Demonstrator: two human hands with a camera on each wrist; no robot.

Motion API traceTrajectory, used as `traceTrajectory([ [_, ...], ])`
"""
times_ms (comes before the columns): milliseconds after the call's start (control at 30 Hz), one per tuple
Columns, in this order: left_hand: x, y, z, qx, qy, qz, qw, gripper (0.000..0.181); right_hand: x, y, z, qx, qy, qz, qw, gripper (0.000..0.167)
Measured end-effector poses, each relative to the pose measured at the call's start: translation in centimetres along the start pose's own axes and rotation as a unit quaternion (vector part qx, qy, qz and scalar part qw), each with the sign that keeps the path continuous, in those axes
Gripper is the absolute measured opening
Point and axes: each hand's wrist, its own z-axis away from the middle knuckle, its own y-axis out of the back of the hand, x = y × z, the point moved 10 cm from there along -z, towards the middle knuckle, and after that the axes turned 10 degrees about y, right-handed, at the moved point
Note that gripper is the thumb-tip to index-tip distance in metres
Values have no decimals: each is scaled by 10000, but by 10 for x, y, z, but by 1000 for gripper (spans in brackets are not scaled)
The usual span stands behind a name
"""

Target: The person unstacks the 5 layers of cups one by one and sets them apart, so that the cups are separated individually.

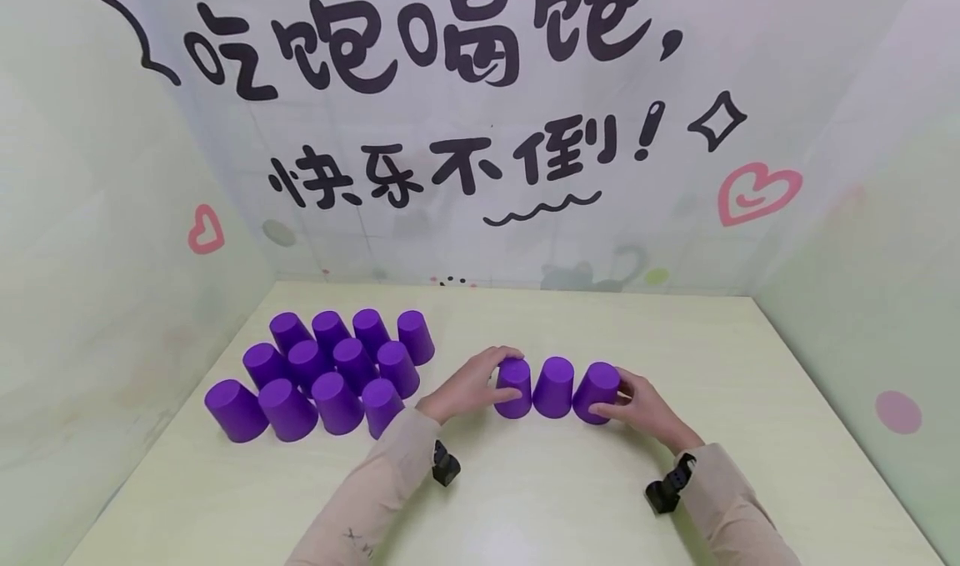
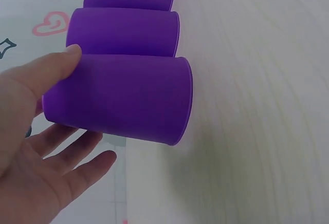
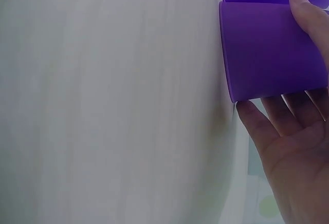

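Observation:
Three purple cups stand upside down in a row on the table. My left hand [image 1: 474,380] holds the left cup [image 1: 516,378], thumb on its near side and fingers around the far side. At the other end, my right hand [image 1: 647,409] grips the right cup [image 1: 597,384]. Between them stands the middle cup [image 1: 553,391], close to both neighbours. In the left wrist view, the thumb lies on the left cup [image 2: 123,98] near its base, with some fingers spread behind. The right wrist view has the right cup [image 3: 270,52] between thumb and fingers.
Several more purple cups [image 1: 339,403] stand upside down in rows at the left of the pale table [image 1: 502,499]; my left forearm partly covers one. Printed walls [image 1: 450,249] enclose the table at the back and sides. A black wrist camera [image 1: 446,466] is on each arm.

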Motion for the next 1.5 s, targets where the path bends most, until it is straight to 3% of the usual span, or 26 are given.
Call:
traceTrajectory([
  [200, -3, -4, -2, -22, 66, 731, 9973, 49, 0, 0, -1, 5, 17, 17, 10000, 56],
  [400, -4, -2, -1, -19, 125, 878, 9961, 48, 0, 1, -1, 17, 48, 44, 10000, 55],
  [533, -9, 9, -2, 77, 194, 901, 9957, 48, -1, 1, 0, 11, 11, 36, 10000, 56],
  [800, -28, 48, -6, 760, 705, 810, 9913, 52, -2, 0, 0, 20, 18, 18, 10000, 56],
  [900, -38, 63, -8, 1167, 895, 873, 9853, 53, -1, 1, 0, 48, 3, 65, 10000, 57],
  [1033, -52, 80, -7, 1753, 1092, 1177, 9713, 53, 0, 1, 0, 45, 33, 146, 9999, 57],
  [1167, -68, 85, -5, 2070, 1293, 1306, 9609, 53, 2, 2, 0, 48, -5, 150, 9999, 57],
  [1500, -86, 80, -6, 2283, 1556, 1369, 9513, 52, 1, 2, 0, 38, 30, 96, 9999, 57],
])
